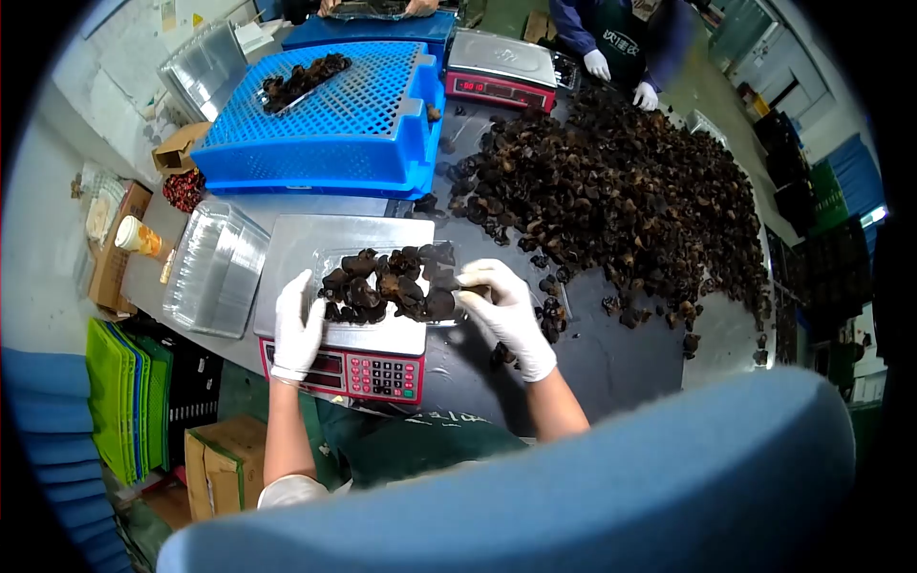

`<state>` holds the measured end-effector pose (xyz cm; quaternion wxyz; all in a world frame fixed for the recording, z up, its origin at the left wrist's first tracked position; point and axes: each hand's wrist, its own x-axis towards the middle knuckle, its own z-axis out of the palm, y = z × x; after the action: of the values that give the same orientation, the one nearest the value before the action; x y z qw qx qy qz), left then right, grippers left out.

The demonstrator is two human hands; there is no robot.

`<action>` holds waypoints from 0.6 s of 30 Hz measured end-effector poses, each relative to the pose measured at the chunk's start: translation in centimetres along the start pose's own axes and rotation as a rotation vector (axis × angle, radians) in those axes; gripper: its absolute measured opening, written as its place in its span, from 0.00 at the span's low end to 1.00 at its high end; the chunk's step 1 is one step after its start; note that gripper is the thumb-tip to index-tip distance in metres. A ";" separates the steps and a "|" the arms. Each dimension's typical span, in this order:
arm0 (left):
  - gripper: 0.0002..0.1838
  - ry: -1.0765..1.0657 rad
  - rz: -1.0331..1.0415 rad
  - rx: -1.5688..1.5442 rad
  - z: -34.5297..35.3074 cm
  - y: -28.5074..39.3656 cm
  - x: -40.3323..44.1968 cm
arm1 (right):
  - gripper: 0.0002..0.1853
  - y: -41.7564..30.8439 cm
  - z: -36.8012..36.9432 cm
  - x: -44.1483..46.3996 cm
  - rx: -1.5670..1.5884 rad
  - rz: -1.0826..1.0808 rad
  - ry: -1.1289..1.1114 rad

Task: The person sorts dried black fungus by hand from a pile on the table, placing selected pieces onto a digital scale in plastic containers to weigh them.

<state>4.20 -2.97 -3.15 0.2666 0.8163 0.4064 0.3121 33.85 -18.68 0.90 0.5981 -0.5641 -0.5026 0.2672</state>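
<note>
A clear plastic tray of dark brown wood ear mushrooms rests on the steel pan of a red scale. My left hand, in a white glove, is at the tray's left side with thumb and fingers apart; whether it touches the tray is unclear. At the tray's right end, my gloved right hand pinches a wood ear mushroom between thumb and fingers. The scale's display is partly covered by my left hand.
A large heap of wood ears covers the table's right side. Stacked clear trays stand left of the scale. Beyond are a blue crate bearing a filled tray and a second scale. A co-worker's gloved hands are at the far side.
</note>
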 end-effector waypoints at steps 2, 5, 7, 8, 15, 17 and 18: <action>0.26 -0.016 0.054 0.050 0.4 1.2 0.1 | 0.12 1.0 2.7 1.6 -0.187 -0.193 -0.026; 0.26 -0.013 0.050 0.064 0.4 1.4 0.0 | 0.24 2.8 5.3 2.3 -0.644 -0.404 -0.178; 0.26 0.009 0.039 0.079 0.2 0.8 -0.2 | 0.24 2.1 6.0 1.8 -0.698 -0.451 -0.194; 0.26 0.033 0.031 0.068 -0.1 0.2 -0.3 | 0.24 1.9 5.4 1.9 -0.689 -0.459 -0.206; 0.23 0.166 -0.092 0.103 -3.2 -2.0 -0.8 | 0.21 4.0 -2.5 -0.3 -0.327 -0.011 0.235; 0.23 0.197 -0.102 0.129 -4.3 -2.5 -0.8 | 0.21 6.3 -3.9 -2.0 -0.221 0.129 0.304; 0.23 0.222 -0.105 0.151 -4.9 -2.6 -0.8 | 0.21 7.2 -4.4 -2.9 -0.159 0.195 0.321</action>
<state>-1.01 -1.34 -1.94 0.1737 0.7722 0.4977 0.3546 38.59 -21.47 -6.15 0.5956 -0.6909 -0.3631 0.1901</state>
